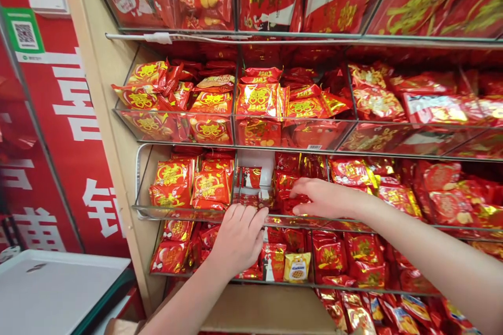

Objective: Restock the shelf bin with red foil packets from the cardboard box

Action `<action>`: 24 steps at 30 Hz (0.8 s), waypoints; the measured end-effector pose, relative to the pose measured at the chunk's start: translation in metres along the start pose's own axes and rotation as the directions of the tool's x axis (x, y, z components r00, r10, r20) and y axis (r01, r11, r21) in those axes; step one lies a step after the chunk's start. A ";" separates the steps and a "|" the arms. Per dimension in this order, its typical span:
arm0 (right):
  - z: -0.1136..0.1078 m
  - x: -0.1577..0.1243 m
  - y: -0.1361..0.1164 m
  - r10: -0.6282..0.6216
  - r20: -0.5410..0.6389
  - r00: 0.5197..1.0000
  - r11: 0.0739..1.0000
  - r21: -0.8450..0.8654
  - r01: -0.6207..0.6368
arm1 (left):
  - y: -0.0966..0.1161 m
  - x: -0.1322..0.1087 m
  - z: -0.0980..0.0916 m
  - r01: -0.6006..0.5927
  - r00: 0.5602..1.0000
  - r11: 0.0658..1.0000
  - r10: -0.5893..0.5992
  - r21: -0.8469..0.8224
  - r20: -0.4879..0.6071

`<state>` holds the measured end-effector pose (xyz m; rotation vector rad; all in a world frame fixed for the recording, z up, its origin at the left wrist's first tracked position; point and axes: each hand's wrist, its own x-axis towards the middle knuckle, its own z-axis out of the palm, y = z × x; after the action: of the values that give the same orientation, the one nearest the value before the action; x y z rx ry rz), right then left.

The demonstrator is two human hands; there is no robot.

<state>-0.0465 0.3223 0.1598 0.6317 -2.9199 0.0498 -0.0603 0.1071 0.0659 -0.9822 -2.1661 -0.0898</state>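
My left hand (241,235) is at the clear front panel (173,213) of a shelf bin, its fingers curled over the top edge. My right hand (320,196) reaches over the same panel, fingers bent and apart, with the tips at red foil packets (286,180); no packet shows in its grip. Between the hands, a small red-and-white packet (251,177) lies in a partly bare section with a white back wall (257,158). Left of it, red packets with gold print (210,186) are stacked in the bin.
Bins of red packets (259,99) fill the shelves above. More packets, including a yellow cookie packet (297,267), sit below. At lower left is a white tray (51,293); a cardboard box (267,309) stands under the shelves. A wooden side panel (98,115) bounds the left.
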 end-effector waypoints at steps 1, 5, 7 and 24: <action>0.003 -0.006 0.001 0.006 -0.002 1.000 1.000 0.006 -0.006 | 0.001 0.000 -0.001 0.005 1.000 1.000 -0.005 0.001 0.005; 0.015 -0.018 0.002 0.013 -0.024 1.000 0.999 0.039 -0.012 | 0.003 0.000 -0.004 0.016 1.000 1.000 -0.016 0.003 0.020; 0.017 -0.019 0.001 0.016 -0.039 0.999 0.999 0.051 -0.014 | 0.004 0.000 -0.005 0.020 0.999 1.000 -0.020 0.006 0.030; 0.016 -0.014 0.000 -0.050 -0.050 0.998 0.976 0.211 0.059 | 0.003 0.002 -0.008 0.008 1.000 1.000 -0.008 0.006 -0.001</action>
<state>-0.0358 0.3272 0.1414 0.7314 -2.8757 0.3689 -0.0544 0.1081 0.0723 -0.9702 -2.1688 -0.0876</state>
